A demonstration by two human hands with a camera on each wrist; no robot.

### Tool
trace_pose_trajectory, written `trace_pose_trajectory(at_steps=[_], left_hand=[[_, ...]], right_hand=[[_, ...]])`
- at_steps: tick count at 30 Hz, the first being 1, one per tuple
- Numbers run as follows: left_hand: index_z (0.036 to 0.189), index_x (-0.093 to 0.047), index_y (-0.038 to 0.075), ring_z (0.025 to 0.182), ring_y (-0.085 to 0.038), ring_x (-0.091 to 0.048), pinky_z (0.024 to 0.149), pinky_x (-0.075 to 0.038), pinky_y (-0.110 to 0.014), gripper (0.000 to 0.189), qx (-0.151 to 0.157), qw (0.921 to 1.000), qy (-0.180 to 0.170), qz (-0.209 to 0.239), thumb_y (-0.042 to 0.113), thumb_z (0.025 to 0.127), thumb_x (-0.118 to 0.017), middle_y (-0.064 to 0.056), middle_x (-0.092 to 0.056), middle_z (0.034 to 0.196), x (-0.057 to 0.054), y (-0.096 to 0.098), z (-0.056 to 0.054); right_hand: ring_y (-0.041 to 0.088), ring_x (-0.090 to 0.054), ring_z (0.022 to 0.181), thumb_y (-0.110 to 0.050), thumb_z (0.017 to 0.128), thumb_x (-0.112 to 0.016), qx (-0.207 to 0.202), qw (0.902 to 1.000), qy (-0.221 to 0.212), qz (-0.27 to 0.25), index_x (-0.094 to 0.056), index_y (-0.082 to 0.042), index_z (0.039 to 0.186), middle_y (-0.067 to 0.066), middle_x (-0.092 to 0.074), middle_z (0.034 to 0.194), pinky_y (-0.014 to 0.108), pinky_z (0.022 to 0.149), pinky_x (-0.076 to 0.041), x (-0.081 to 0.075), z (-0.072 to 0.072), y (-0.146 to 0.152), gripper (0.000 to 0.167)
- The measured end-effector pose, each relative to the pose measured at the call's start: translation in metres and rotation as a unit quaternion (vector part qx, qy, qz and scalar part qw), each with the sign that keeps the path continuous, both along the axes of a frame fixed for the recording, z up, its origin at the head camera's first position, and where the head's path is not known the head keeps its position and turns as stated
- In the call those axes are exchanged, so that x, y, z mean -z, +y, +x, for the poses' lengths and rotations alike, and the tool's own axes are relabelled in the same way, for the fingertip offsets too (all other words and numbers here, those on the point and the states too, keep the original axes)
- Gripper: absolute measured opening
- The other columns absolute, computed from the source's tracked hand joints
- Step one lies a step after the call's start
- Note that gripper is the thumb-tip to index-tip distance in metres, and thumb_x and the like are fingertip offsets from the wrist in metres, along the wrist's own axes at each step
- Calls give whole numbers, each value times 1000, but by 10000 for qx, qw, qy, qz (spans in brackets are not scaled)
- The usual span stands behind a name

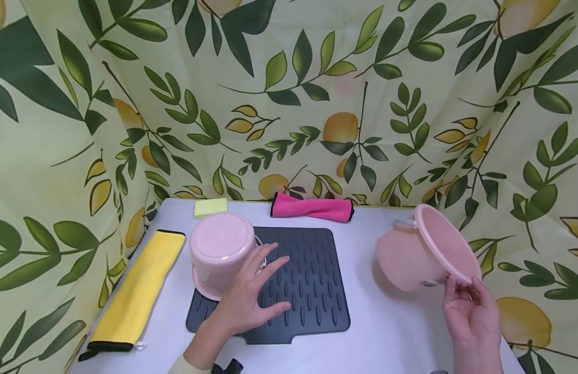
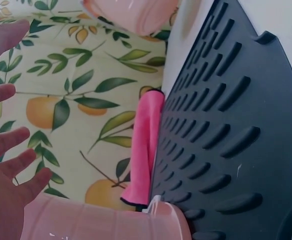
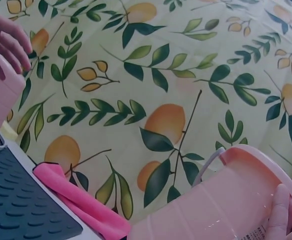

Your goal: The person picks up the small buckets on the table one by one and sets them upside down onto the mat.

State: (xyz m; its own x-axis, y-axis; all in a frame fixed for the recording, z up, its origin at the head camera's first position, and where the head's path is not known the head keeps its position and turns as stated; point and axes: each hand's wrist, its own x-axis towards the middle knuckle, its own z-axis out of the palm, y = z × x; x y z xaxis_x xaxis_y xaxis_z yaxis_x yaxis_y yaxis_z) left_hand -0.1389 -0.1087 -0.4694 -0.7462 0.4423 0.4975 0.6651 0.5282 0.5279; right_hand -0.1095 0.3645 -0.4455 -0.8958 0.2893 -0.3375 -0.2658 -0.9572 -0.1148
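An upside-down pink bucket stands on the left part of a dark ridged drying mat. Beside its right side is my left hand, fingers spread and straight, nothing in its grasp; it partly covers the bucket in the head view. My right hand pinches the lower rim of a second pink bucket, right of the mat. That bucket is tilted, its mouth turned to the right and its base toward the left. A pale handle shows at its upper rim.
A folded yellow cloth with black edging lies at the left table edge. Behind the mat are a pale yellow sponge and a rolled pink cloth. A leaf-patterned curtain encloses the white table.
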Motion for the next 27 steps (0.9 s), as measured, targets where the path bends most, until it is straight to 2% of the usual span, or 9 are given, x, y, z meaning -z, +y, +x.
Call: trace_pose_trajectory(at_steps=[3, 8, 12, 19, 27], left_hand=[[164, -49, 32, 159, -31, -31, 115, -42, -68, 91, 16, 9999, 112, 44, 45, 84, -90, -1, -32, 174, -2, 0, -4], [164, -49, 30, 158, -33, -32, 113, -44, -70, 92, 44, 9997, 211, 95, 42, 83, -91, -3, -32, 174, -5, 2, -7], [165, -46, 33, 159, -31, -31, 114, -42, -69, 92, 39, 9999, 35, 118, 44, 84, -90, 0, -31, 175, -3, 2, -6], [166, -44, 36, 159, -32, -30, 114, -41, -71, 92, 82, 9990, -305, 321, 43, 86, -89, 2, -30, 175, 6, 7, -5], [167, -41, 40, 159, -33, -31, 113, -40, -74, 93, 53, 9974, -608, 370, 49, 87, -87, 4, -31, 175, 18, 13, -5]], right_hand=[[25, -70, 105, -8, 112, -59, 21, 10000, 75, 7, -58, -14, 136, 9, -65, 125, 39, 97, -61, -4, -1, -5, 25], [26, -71, 101, -7, 110, -61, 46, 9999, 100, -6, -60, -12, 135, 11, -68, 122, 40, 92, -63, -9, -1, -10, 25], [25, -71, 99, -6, 111, -61, -45, 9998, 117, -130, -60, -10, 132, 11, -68, 119, 39, 91, -64, -9, 1, -13, 22], [23, -69, 98, -6, 111, -61, -241, 9986, 44, -472, -57, -13, 129, 9, -66, 122, 37, 93, -63, -8, 5, -20, 20], [21, -69, 111, -9, 111, -62, -455, 9967, -66, -667, -57, -16, 137, 8, -63, 130, 34, 97, -61, -5, 9, -33, 27]])
